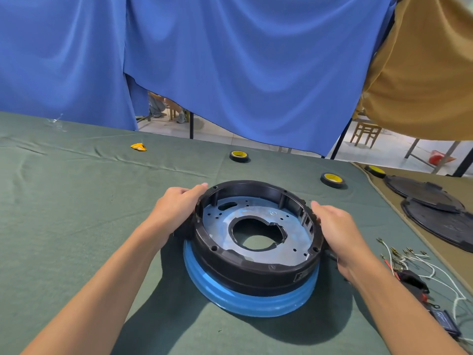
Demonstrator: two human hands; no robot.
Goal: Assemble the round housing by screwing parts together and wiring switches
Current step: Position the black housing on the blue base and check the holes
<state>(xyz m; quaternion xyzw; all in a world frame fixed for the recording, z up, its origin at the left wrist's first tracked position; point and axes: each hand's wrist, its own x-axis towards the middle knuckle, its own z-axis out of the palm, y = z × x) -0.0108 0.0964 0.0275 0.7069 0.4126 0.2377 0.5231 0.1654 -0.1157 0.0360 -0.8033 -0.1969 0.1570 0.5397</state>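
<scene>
Green-clothed worktop [76,201] before blue curtains, carrying the round housing [256,267] near its middle, black ring seated on a blue base [243,303]. Could skew or slide off that base if pushed unevenly from the two sides, and could catch on the loose wires [409,260] by the right edge if swept that way. Gripped on both sides: by the left hand [176,206], fingers curled over the far-left rim, and by the right hand [337,226], cupped half-open against the right wall with thumb on the rim.

Housing [256,267] on table [76,201] btwn L hand [176,208], R hand [340,231]; tape rolls [238,156] behind, wires [419,262] to right.
</scene>
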